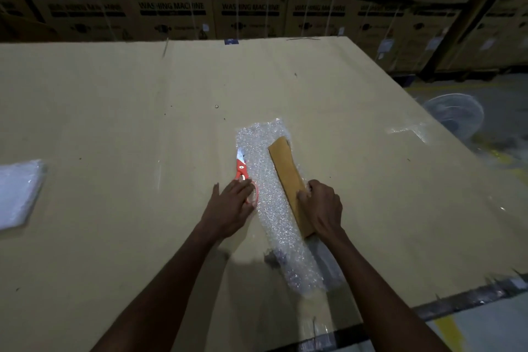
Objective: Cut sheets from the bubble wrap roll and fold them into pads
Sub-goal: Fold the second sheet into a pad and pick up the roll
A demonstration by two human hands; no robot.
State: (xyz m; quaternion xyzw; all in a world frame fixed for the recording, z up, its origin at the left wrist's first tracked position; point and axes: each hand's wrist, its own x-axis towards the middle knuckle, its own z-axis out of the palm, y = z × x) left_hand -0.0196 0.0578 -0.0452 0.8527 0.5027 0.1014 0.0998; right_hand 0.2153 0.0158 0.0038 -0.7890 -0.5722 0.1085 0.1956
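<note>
Bubble wrap strip point(268, 180) lies mid-bench point(114, 123), uncut. Left hand point(231, 208) rests flat-fingered on orange scissors point(243, 171) at the strip's left edge; right hand point(321, 206) grips a cardboard piece point(285, 166) lying on the strip. A folded pad point(20, 191) lies far left; more remain.

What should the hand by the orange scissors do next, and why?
Probably curl the left hand round the orange scissors' handle and lift them. Its fingers lie straight over the handle loops, not gripping yet, while the right hand holds the brown cardboard strip down on the bubble wrap sheet.
</note>
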